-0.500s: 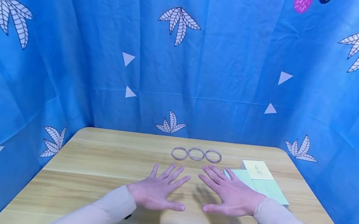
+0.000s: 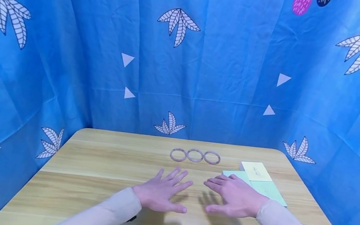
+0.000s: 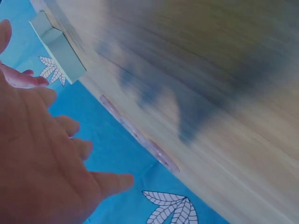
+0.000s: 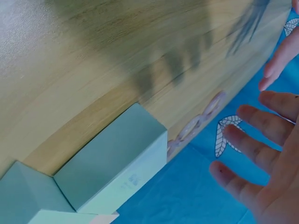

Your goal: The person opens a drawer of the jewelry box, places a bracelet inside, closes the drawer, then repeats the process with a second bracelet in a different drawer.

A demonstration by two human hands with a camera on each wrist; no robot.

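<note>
— Any grip?
— None. Left hand [image 2: 162, 194]: fingers spread wide, holding nothing. Right hand [image 2: 237, 197]: fingers loosely extended, holding nothing. Both above the table [image 2: 103, 155], not touching it.
— Nearest things?
— Pale green boxes [image 2: 268, 190], near the right hand; right wrist view shows a gap. Three purplish rings [image 2: 187, 154] flat beyond both hands, near the table's far edge, in a row, touching or nearly.
— Behind?
— Blue curtain [image 2: 233, 57], leaf prints.

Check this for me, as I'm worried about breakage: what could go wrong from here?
The three rings lie near the far edge of the table, so a careless push might send one over. The right hand hovers near the green packaging and could bump it.
</note>
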